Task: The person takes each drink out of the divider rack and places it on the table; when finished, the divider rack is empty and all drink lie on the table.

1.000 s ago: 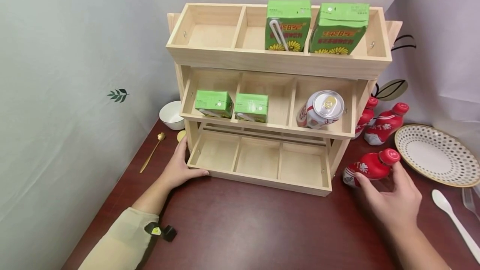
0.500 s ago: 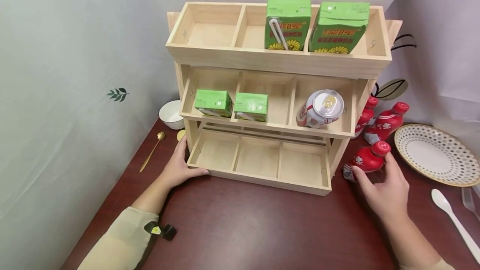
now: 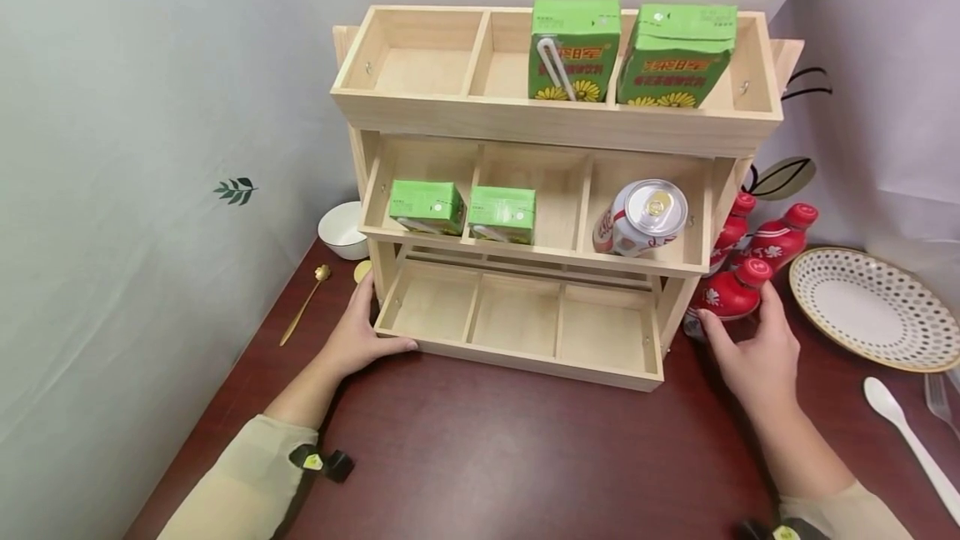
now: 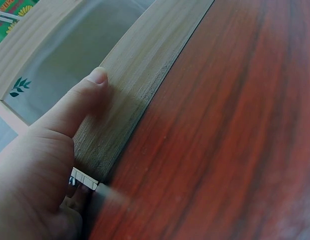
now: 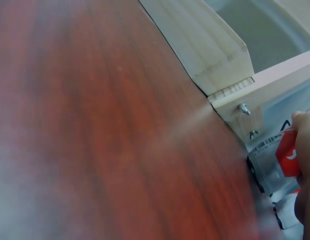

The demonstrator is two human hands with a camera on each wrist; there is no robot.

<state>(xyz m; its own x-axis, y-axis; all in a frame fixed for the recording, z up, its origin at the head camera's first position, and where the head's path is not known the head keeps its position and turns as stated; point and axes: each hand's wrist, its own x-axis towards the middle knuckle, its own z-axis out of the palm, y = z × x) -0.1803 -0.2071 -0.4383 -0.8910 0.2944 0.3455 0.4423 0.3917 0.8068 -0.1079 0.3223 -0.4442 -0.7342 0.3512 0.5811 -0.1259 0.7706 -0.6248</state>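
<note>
A three-tier wooden shelf rack (image 3: pixel 480 113) stands on the table. At its lower left corner my left hand (image 3: pixel 356 343) grips the bottom tray, thumb along the front board (image 4: pixel 129 75) and the other fingers round the side, mostly hidden. My right hand (image 3: pixel 757 358) holds a red plastic bottle (image 3: pixel 726 295) with a red cap, thumb on the near side and fingers behind. The bottle leans to the right, beside the rack's lower right end. In the right wrist view its grey-white lower part (image 5: pixel 270 167) shows close to the rack's side post.
Behind the held bottle stand two more red bottles (image 3: pixel 780 233). To the right lie a dotted plate (image 3: pixel 802 307), a white spoon (image 3: pixel 911 440) and a fork (image 3: pixel 937 400). Green drink cartons (image 3: pixel 576 48) and a can (image 3: pixel 637 219) occupy the upper tiers. A bowl (image 3: pixel 343 232) and gold spoon (image 3: pixel 306 305) sit left.
My right hand has moved away from me and slightly left with the red bottle, bringing it nearer the two other bottles. The left hand has kept its place on the rack.
</note>
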